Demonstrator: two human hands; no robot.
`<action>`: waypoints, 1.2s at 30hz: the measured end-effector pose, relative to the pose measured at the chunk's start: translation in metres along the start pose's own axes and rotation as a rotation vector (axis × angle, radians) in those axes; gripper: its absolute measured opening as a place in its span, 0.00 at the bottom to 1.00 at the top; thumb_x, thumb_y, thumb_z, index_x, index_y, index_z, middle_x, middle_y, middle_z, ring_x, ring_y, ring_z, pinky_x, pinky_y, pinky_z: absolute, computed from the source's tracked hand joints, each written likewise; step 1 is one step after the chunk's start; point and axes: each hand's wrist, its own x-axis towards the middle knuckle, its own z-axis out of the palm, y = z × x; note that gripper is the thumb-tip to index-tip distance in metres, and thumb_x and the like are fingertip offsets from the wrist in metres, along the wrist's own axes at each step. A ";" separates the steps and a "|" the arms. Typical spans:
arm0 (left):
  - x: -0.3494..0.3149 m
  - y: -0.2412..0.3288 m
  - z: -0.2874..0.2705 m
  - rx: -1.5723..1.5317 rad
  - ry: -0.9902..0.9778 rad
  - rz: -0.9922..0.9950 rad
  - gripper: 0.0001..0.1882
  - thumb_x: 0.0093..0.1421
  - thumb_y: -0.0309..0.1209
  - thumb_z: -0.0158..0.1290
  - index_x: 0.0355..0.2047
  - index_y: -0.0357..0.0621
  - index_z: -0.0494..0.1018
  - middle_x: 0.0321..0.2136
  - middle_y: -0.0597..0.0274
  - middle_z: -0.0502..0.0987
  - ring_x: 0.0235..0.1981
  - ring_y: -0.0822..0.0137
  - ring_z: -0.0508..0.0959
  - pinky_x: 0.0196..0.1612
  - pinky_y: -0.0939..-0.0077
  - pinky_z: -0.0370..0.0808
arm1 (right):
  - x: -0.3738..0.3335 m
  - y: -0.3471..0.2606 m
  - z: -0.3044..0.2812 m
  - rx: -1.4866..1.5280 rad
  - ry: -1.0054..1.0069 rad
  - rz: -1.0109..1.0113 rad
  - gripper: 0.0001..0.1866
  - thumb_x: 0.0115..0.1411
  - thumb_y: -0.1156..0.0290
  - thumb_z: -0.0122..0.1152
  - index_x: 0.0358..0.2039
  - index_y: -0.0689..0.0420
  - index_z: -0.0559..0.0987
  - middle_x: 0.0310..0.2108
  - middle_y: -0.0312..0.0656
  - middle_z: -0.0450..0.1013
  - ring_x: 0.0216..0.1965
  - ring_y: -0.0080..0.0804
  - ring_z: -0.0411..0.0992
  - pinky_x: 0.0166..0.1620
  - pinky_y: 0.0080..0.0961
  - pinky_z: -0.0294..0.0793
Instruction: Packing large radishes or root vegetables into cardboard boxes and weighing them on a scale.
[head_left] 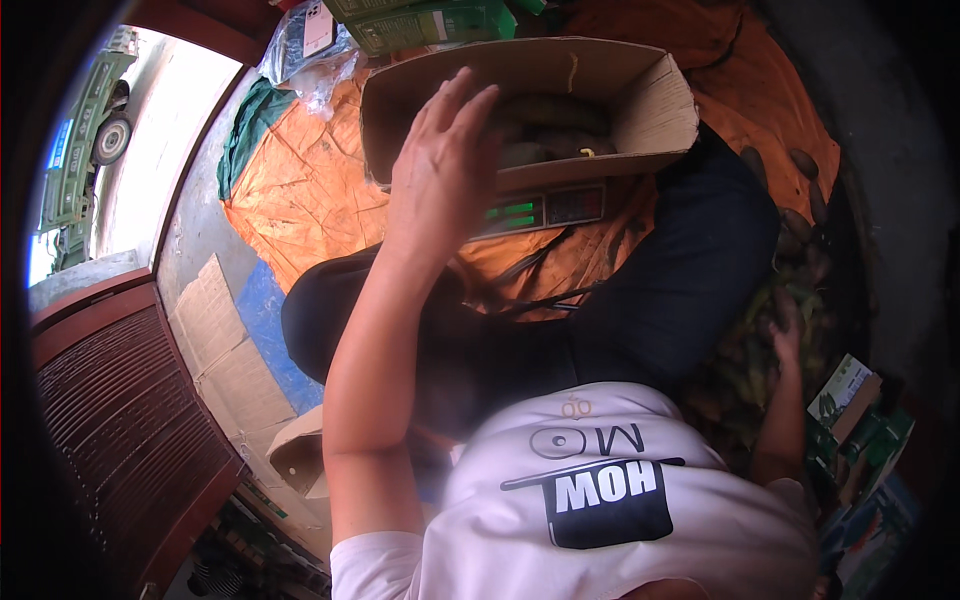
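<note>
My left hand (445, 160) is raised over the left end of an open cardboard box (655, 110), fingers stretched out and holding nothing. Several dark brown, oblong root vegetables (560, 145) lie inside the box, partly hidden by shadow and by my hand. Under the box's near side is a digital scale (575, 205) with a lit green display. Out to my right, my right hand (787, 325) reaches down to a heap of similar brown root vegetables (810, 265). Its fingers look spread, with nothing visible in them, though the area is dim and soft.
An orange tarp (300, 170) covers the floor around my crossed legs. Green cartons (430, 25) and a phone (319, 28) on clear plastic lie beyond the box. Flattened cardboard (225, 350) is on the left, near a doorway with a green truck (85, 150) outside. More green boxes (880, 435) stand at right.
</note>
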 end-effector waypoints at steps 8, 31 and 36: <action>0.008 -0.006 0.015 0.005 0.124 0.026 0.21 0.64 0.25 0.57 0.58 0.46 0.77 0.66 0.45 0.71 0.63 0.43 0.73 0.65 0.55 0.72 | -0.157 0.103 0.080 -0.446 -0.315 0.215 0.48 0.53 0.52 0.76 0.70 0.57 0.67 0.71 0.54 0.62 0.75 0.54 0.55 0.74 0.48 0.57; -0.005 -0.027 0.046 0.253 0.047 0.095 0.20 0.70 0.28 0.54 0.61 0.51 0.78 0.63 0.55 0.76 0.64 0.52 0.75 0.64 0.58 0.73 | -0.226 0.034 0.101 -0.687 -0.433 0.240 0.50 0.44 0.61 0.84 0.67 0.42 0.64 0.65 0.42 0.61 0.68 0.47 0.61 0.63 0.47 0.72; -0.001 -0.025 0.050 0.288 0.066 0.157 0.21 0.68 0.26 0.56 0.60 0.52 0.79 0.63 0.57 0.76 0.63 0.54 0.77 0.63 0.60 0.74 | -0.208 0.034 0.091 -0.639 -0.546 0.159 0.50 0.45 0.61 0.84 0.66 0.44 0.64 0.64 0.41 0.62 0.68 0.46 0.60 0.66 0.47 0.67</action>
